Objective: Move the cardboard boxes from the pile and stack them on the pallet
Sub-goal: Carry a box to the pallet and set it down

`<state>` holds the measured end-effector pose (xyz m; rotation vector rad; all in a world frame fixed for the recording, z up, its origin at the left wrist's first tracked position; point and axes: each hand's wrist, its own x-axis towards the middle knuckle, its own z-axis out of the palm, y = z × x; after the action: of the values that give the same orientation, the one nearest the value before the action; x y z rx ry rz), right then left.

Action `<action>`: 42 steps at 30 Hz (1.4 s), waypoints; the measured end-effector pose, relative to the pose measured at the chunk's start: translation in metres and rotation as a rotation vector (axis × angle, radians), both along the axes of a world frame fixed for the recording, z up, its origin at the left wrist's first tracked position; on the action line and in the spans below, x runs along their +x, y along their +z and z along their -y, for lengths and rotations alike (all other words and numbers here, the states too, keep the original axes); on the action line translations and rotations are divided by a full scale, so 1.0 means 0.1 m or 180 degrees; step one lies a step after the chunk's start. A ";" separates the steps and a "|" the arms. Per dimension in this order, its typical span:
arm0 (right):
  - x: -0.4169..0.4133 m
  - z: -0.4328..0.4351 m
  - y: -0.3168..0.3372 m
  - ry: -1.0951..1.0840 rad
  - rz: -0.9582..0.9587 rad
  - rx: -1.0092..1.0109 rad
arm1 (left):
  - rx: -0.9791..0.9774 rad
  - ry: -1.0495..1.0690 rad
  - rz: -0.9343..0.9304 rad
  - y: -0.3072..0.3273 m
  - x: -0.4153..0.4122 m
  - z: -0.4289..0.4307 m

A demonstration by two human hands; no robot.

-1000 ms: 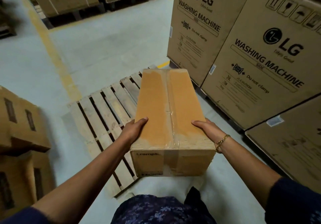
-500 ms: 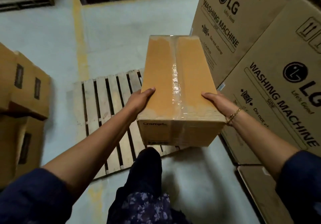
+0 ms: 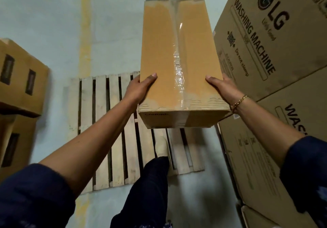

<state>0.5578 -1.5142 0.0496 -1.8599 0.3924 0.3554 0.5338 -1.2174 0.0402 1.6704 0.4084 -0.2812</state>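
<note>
Hands, left hand (image 3: 139, 89) and right hand (image 3: 223, 88), gripping long tape-sealed brown cardboard box (image 3: 178, 59) by its near sides, above slatted wooden pallet (image 3: 104, 121); looking stiff, light, tape slick.

A long tan cardboard box (image 3: 178, 59), taped along its top, is held over the far right corner of the pale slatted wooden pallet (image 3: 102, 121). The left hand (image 3: 139, 88) and right hand (image 3: 223, 87) grip its near corners, thumbs on top.

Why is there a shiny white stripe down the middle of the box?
In the head view, that is glare on the clear tape sealing the cardboard box; the wide-angle lens also tilts the washing machine cartons at the right edge.
</note>
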 end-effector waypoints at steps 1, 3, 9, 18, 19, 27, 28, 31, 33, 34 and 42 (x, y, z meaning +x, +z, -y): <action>0.24 0.02 -0.09 0.0024 -0.0039 -0.0008 | 0.0004 0.0022 -0.0033 -0.10 0.22 0.02; 0.67 0.04 -0.25 0.0088 -0.0135 -0.0013 | 0.0066 0.0058 -0.0123 -0.29 0.62 0.06; 1.78 0.20 -0.99 0.0210 -0.0242 -0.0250 | 0.0190 0.0103 -0.0321 -0.97 1.65 0.23; 2.63 0.37 -2.62 0.0478 -0.0019 -0.0440 | 0.0228 0.0301 -0.0358 -2.61 2.31 0.46; 2.66 0.39 -2.88 0.0482 0.0016 -0.0448 | 0.0216 0.0328 -0.0356 -2.85 2.32 0.48; 2.69 0.52 -4.61 0.0717 0.0168 -0.0662 | 0.0275 0.0420 -0.0369 -4.54 2.26 0.60; 2.68 0.54 -4.77 0.0736 0.0163 -0.0654 | 0.0286 0.0421 -0.0365 -4.72 2.25 0.61; 2.62 0.54 -5.18 0.0733 0.0186 -0.0618 | 0.0348 0.0411 -0.0365 -5.16 2.20 0.60; 2.58 0.55 -5.41 0.0705 0.0191 -0.0590 | 0.0357 0.0400 -0.0368 -5.39 2.17 0.61; 2.56 0.54 -5.50 0.0711 0.0177 -0.0598 | 0.0366 0.0401 -0.0342 -5.49 2.15 0.60; 2.49 0.49 -5.88 0.0670 0.0148 -0.0499 | 0.0374 0.0501 -0.0327 -5.94 2.08 0.57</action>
<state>0.8065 -1.5637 -0.5380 -2.0658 0.1973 0.4329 0.7415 -1.2746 -0.5541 1.7320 0.6408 -0.2303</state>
